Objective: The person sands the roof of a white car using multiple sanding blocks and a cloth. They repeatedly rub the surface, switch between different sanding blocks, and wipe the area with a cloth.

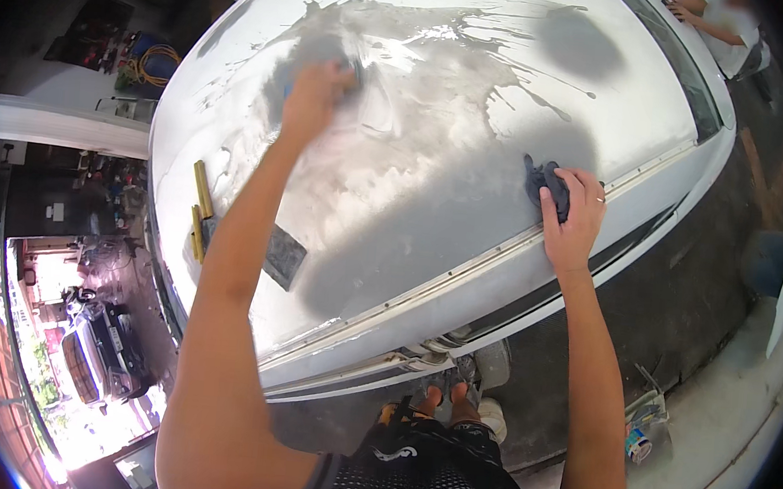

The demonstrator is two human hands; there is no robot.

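Note:
My left hand [315,101], blurred by motion, presses on the wet, grey-smeared part of a white car roof [642,99]. Beneath its fingers is a flat dark pad with a blue edge [357,74], mostly hidden and smeared. My right hand [575,213] is closed round a crumpled dark cloth [548,185] on the roof's near right side, close to the side rail. Left of my left forearm, a dark flat block [285,259] lies on the roof, partly covered by the arm. Two yellowish bars [201,188] stick out on the arm's other side.
A trim rail [463,276] with small fasteners runs along the roof's near edge. Another person [725,36] stands at the far right by the windshield. A dark car [98,350] is parked outside at left. A container with cans [641,439] sits at lower right.

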